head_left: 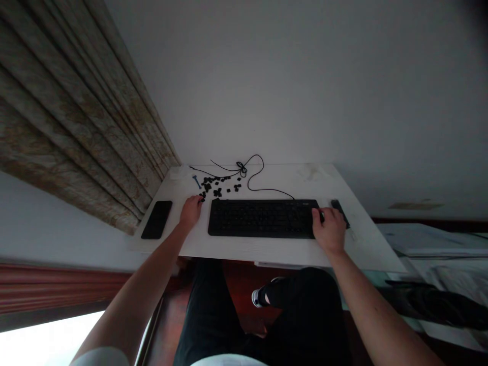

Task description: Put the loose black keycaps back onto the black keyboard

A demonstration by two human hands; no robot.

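A black keyboard (263,218) lies flat on the white desk (244,246). My right hand (330,229) is over its right end, thumb on the top and the other fingers curled at the edge, gripping it. Left of the keyboard, my left hand (191,209) has its fingertips together on a small black keycap (202,199) at the near edge of a scatter of them. Several loose black keycaps (217,192) are spread behind the keyboard's left part. A small blue tool (196,181) lies beside them.
A black phone (156,219) lies at the desk's left edge. The keyboard's thin cable (263,168) loops toward the wall. A dark slim object (340,212) sits beyond my right hand. A patterned curtain (95,112) hangs at left; papers (430,239) are stacked at right.
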